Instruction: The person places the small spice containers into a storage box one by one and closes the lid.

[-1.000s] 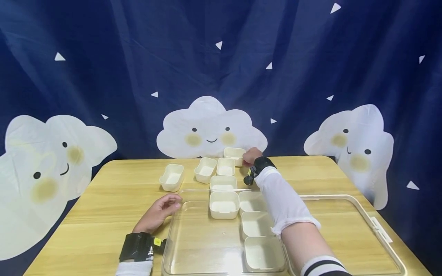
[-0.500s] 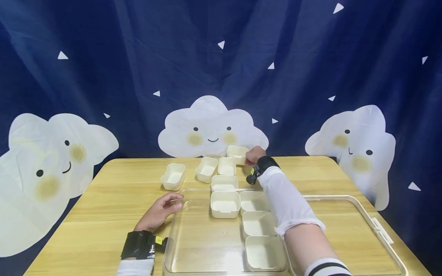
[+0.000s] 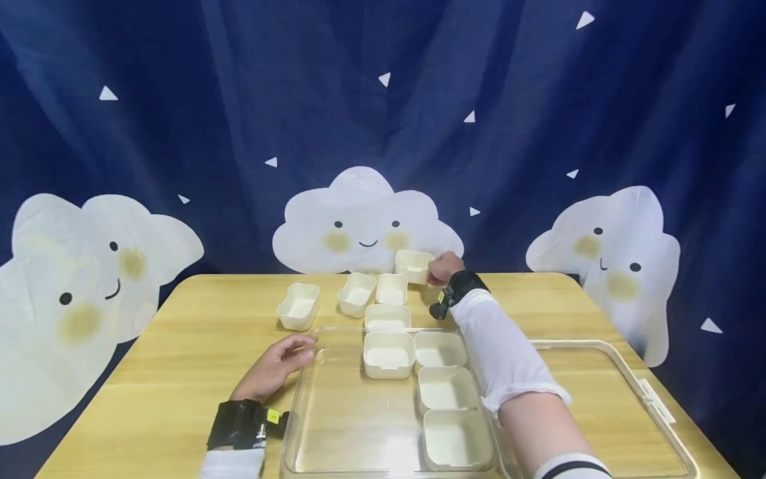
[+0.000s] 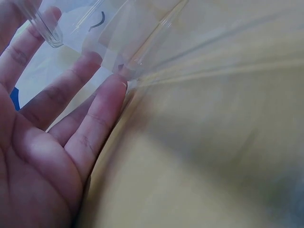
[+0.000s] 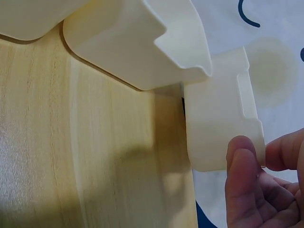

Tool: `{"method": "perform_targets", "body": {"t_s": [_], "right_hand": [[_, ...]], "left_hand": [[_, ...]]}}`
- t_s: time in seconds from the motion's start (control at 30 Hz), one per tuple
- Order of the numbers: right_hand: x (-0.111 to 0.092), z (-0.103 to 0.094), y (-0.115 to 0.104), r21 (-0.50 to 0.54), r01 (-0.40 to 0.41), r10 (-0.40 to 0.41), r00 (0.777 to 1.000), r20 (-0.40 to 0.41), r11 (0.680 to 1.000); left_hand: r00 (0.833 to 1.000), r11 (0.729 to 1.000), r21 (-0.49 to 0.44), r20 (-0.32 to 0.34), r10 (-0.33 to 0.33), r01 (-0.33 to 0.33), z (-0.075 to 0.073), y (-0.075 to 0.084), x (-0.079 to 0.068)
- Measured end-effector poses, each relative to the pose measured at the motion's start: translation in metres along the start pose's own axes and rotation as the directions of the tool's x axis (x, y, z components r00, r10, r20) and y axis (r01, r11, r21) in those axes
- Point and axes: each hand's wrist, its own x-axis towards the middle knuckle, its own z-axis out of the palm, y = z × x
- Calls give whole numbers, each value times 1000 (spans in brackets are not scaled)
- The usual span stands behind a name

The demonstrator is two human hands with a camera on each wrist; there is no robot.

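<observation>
At the table's far edge my right hand [image 3: 445, 267] pinches the rim of a small cream storage bin [image 3: 413, 267] between thumb and fingers. In the right wrist view this bin [image 5: 216, 114] hangs partly past the table edge, close to another cream bin [image 5: 128, 45]. My left hand [image 3: 272, 369] lies at the left side of a large clear plastic box [image 3: 341, 419], its fingers loosely extended. The left wrist view shows the fingertips right at the clear wall [image 4: 128, 57]. Several cream bins [image 3: 389, 359] stand inside the box, along its right side and back.
More cream bins stand behind the box: one at left [image 3: 299, 307], others [image 3: 357, 296] near the middle. To the right lies a clear lid [image 3: 622, 426] with a white rim and clasp [image 3: 658, 400]. A dark blue curtain [image 3: 509, 133] with clouds hangs behind the table [image 3: 179, 372].
My right hand has shifted slightly right with the pinched bin, which now stands a little higher and farther from its neighbour. My left hand stays at the box's side.
</observation>
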Motion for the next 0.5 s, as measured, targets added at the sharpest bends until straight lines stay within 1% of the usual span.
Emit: {"method": "perform_targets", "body": {"t_s": [0.07, 0.2, 0.27, 0.37, 0.5], "right_hand": [[1, -1, 2, 4, -4, 4, 1000, 2, 1000], [4, -3, 4, 10, 18, -17, 999, -37, 1000], [6, -4, 4, 13, 22, -21, 999, -47, 1000], [6, -5, 3, 19, 17, -16, 999, -41, 1000], [3, -7, 1, 8, 19, -18, 998, -57, 1000]], "left_hand": [[1000, 1000, -4, 6, 4, -4, 0, -1, -1], [997, 998, 4, 24, 69, -69, 0, -1, 0], [996, 996, 6, 29, 88, -88, 0, 0, 0], [995, 996, 6, 38, 91, -91, 0, 0, 0], [996, 996, 4, 40, 86, -86, 0, 0, -2]]}}
